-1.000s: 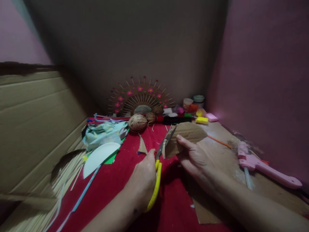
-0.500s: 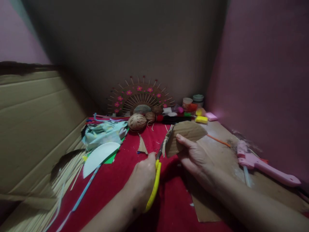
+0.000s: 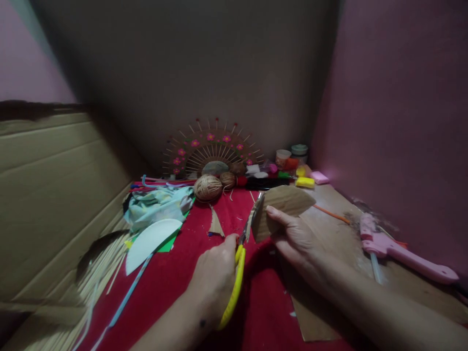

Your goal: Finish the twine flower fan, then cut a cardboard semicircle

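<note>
My left hand [image 3: 215, 268] is closed round the handles of yellow-handled scissors [image 3: 234, 292]. Their dark blades meet the left edge of a brown cardboard piece [image 3: 285, 200], where a narrow strip hangs at the cut. That cardboard is curved along its top, and my right hand [image 3: 296, 239] pinches it with the thumb on the near face; the other fingers are mostly hidden behind it. A small cardboard offcut [image 3: 215, 223] lies on the red cloth [image 3: 164, 292] just beyond my left hand.
A glue gun [image 3: 402, 248] rests on a cardboard sheet [image 3: 318, 312] at right. Twine balls [image 3: 207, 188] sit before a flowered fan [image 3: 212, 139]. On the left are a crumpled pale-blue cloth [image 3: 157, 207], a white half disc [image 3: 151, 246] and thin sticks [image 3: 98, 273]. Pink wall [image 3: 402, 122] bounds the right.
Both hands keep their grips, with the scissor blades still at the cardboard's left edge. The whole view has shifted slightly; little else differs.
</note>
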`<control>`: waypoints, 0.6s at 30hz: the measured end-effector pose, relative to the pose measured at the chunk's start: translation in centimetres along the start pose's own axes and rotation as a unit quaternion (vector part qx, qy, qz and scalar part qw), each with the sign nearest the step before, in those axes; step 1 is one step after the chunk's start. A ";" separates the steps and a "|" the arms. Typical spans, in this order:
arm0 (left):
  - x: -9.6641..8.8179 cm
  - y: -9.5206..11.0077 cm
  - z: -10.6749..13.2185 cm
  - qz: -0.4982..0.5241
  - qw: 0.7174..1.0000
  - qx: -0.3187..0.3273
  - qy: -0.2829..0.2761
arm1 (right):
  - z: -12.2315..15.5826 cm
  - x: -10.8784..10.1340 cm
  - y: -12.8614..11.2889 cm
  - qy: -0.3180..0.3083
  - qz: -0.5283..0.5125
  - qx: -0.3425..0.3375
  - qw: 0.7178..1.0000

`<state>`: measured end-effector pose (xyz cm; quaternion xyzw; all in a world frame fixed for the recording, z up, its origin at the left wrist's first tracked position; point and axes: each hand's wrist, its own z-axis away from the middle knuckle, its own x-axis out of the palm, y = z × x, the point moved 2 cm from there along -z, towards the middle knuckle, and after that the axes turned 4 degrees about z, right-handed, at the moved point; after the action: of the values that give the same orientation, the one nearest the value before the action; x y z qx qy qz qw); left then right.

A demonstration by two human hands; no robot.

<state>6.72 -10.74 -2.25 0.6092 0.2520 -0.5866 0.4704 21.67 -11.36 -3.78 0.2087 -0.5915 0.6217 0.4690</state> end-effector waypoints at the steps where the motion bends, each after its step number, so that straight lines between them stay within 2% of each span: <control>1: -0.1 0.1 0.0 0.007 1.000 -0.002 0.006 | 0.1 0.0 0.1 -0.004 0.000 0.004 1.000; 5: -0.3 0.2 0.0 0.020 0.999 -0.017 0.026 | 0.2 0.0 0.5 -0.015 0.001 0.018 1.000; 10: -0.3 0.1 -0.2 -0.010 0.999 -0.041 0.013 | 0.3 -0.1 0.5 -0.010 -0.006 0.013 1.000; 18: -0.6 0.6 -0.2 -0.001 0.999 -0.037 -0.008 | 0.1 -0.2 0.5 -0.006 -0.014 0.028 1.000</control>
<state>7.19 -10.68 -1.57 0.5867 0.2701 -0.5821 0.4940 21.32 -11.48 -4.22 0.2336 -0.5742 0.6300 0.4678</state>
